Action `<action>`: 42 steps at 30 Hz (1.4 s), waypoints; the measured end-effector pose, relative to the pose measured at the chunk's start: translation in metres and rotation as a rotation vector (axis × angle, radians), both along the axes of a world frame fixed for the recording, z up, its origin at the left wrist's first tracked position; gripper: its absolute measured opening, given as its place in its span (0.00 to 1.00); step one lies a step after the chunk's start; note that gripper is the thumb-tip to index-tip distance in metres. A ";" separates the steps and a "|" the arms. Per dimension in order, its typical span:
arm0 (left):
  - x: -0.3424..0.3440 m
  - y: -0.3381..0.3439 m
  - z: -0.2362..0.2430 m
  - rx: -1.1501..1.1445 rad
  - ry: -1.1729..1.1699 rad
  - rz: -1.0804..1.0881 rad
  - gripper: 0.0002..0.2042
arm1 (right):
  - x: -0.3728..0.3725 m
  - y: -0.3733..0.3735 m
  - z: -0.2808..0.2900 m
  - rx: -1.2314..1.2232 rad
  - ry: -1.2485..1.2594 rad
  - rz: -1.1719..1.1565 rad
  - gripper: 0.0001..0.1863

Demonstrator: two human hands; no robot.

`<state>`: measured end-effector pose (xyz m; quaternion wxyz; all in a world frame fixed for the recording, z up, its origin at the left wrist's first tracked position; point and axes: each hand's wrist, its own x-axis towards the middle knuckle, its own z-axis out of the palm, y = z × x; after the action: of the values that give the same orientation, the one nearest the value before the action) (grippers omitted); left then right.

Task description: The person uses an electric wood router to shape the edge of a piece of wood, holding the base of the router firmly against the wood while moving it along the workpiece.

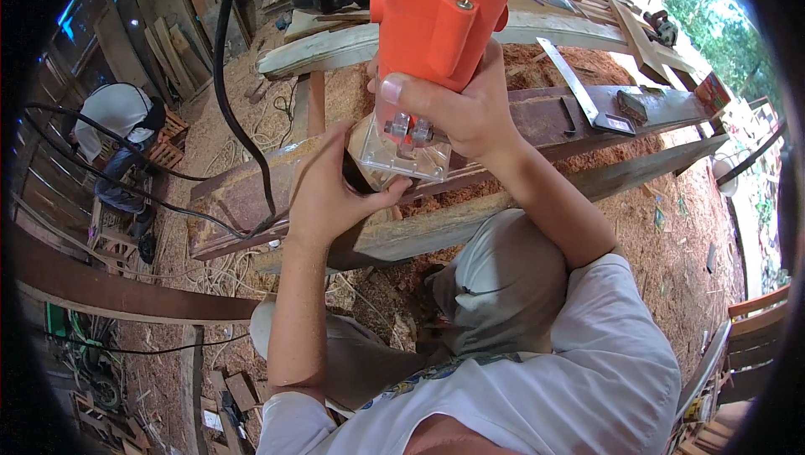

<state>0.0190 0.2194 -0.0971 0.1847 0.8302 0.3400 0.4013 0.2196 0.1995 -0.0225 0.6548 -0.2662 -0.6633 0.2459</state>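
In the middle of the head view, an orange trim router (443,23) stands upright with its motor toward the top edge. My right hand (461,111) is wrapped round its lower body, thumb across the front. Below, its clear plastic base (409,161) lies over a light wooden piece (362,143), and a metal clamp screw shows between. My left hand (323,187) grips that piece from the left, thumb along its near side by the base. The left fingertips and most of the piece are hidden, and the router bit cannot be made out.
Beneath my hands runs a long reddish-brown plank (537,124), with a metal square (574,86) on its right part. A black cord (225,78) hangs at left. Another person (122,132) bends over at far left. Sawdust (662,262) covers the ground.
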 end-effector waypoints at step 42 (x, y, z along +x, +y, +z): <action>0.000 0.004 -0.004 0.008 -0.015 0.001 0.44 | 0.002 0.000 -0.003 0.017 0.008 -0.009 0.17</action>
<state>0.0187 0.2230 -0.1008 0.1841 0.8277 0.3373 0.4090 0.2214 0.1998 -0.0251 0.6609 -0.2623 -0.6616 0.2383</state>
